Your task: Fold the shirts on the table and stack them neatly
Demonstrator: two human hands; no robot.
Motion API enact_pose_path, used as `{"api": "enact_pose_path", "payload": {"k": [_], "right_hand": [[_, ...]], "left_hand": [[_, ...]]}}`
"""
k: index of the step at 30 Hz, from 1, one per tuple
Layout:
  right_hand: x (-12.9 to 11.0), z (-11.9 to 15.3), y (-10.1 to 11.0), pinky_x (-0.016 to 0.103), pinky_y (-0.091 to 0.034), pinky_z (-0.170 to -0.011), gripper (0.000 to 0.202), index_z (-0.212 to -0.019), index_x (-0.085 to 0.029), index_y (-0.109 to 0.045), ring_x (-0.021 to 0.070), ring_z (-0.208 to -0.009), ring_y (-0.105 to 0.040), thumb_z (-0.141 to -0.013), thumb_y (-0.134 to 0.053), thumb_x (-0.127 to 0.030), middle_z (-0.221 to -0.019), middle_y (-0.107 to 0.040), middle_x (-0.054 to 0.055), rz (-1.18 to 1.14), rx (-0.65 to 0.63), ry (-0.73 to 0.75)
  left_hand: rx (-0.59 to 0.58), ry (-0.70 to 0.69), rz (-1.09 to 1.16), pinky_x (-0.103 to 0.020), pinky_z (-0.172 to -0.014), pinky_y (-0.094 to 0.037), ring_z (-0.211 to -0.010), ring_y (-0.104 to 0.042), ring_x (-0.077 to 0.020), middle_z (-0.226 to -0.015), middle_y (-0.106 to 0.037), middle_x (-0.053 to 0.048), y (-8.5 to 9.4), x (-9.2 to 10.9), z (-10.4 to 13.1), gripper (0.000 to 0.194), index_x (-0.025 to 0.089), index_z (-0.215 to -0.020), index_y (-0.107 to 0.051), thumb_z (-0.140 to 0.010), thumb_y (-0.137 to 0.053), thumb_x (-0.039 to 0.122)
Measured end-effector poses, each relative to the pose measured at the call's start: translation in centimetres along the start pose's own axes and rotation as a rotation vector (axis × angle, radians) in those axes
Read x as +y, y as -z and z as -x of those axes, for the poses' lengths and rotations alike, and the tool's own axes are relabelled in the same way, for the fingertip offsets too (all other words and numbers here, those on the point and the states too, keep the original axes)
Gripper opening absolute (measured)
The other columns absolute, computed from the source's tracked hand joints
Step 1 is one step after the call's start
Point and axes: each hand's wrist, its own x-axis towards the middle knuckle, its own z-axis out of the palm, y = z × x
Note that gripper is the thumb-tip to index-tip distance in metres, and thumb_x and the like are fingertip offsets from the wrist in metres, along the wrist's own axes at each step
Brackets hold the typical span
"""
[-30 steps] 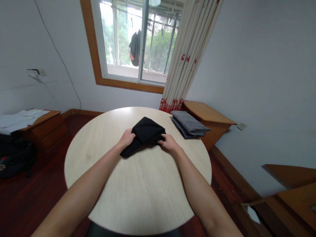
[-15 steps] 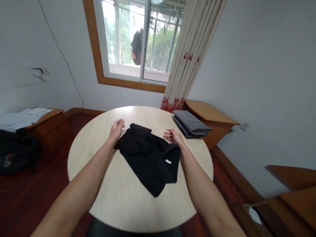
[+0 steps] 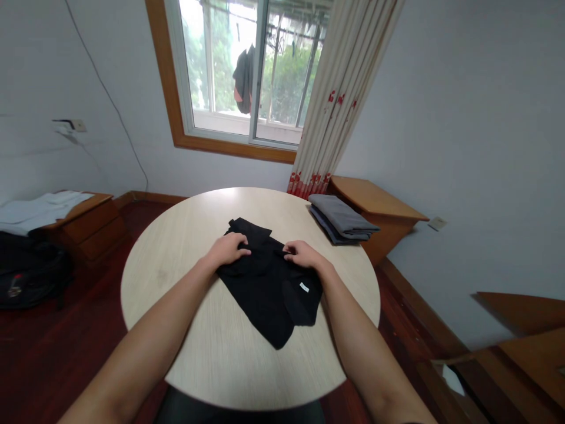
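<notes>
A black collared shirt (image 3: 265, 294) lies partly folded on the round table, its collar with a small white label (image 3: 304, 287) toward the lower right. My left hand (image 3: 229, 248) rests on the shirt's upper left part, thumb and fingers apart over the cloth. On the upper right part, my right hand (image 3: 302, 254) has its fingers curled, pinching the black cloth near the collar. A flap of the shirt (image 3: 251, 229) sticks out beyond my left hand. The cloth under both palms is hidden.
Folded grey and dark garments (image 3: 342, 218) are stacked at the right edge of the round pale table (image 3: 176, 265). Behind it stand a wooden cabinet (image 3: 375, 200) and a curtain (image 3: 339, 100). A black backpack (image 3: 30, 271) and a low drawer unit (image 3: 97, 224) are at left.
My left hand has moved right, from beside the shirt onto it. My right hand has shifted slightly left and down, its fingers curling onto the cloth. The folded stack has stayed put.
</notes>
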Motion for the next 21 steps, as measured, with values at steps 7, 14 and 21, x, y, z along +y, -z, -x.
{"api": "enact_pose_path", "payload": {"k": [7, 14, 21], "right_hand": [[3.3, -0.5, 2.7, 0.037, -0.053, -0.080, 0.043, -0.094, -0.017, -0.070, 0.0249, -0.085, -0.068, -0.074, -0.062, -0.054, -0.091, -0.073, 0.009, -0.515, 0.780, -0.169], [3.1, -0.5, 1.5, 0.039, -0.051, -0.093, 0.034, -0.094, -0.015, -0.074, 0.0256, -0.097, -0.068, -0.082, -0.059, -0.044, -0.102, -0.075, 0.013, -0.117, 0.739, -0.079], [1.0, -0.4, -1.6, 0.045, -0.042, -0.108, 0.052, -0.117, -0.020, -0.070, 0.0299, -0.121, -0.060, -0.072, -0.082, -0.044, -0.129, -0.066, 0.013, 0.248, 0.132, 0.096]], "left_hand": [[0.948, 0.572, 0.712, -0.031, -0.072, -0.055, -0.073, -0.062, -0.0150, -0.083, -0.064, -0.002, 6.6, -5.5, -0.1, 0.019, 0.016, -0.094, -0.054, -0.091, -0.054, 0.035], [1.090, 0.461, 0.294, -0.041, -0.119, -0.032, -0.132, -0.048, -0.0260, -0.139, -0.052, -0.013, 7.0, -5.8, 0.9, 0.048, 0.017, -0.127, -0.049, -0.082, -0.063, 0.020], [0.169, 0.118, -0.125, -0.063, -0.119, -0.019, -0.140, -0.042, -0.0349, -0.148, -0.052, -0.014, 0.5, -1.6, 0.2, 0.045, 0.023, -0.125, -0.061, -0.084, -0.064, 0.039]]}}
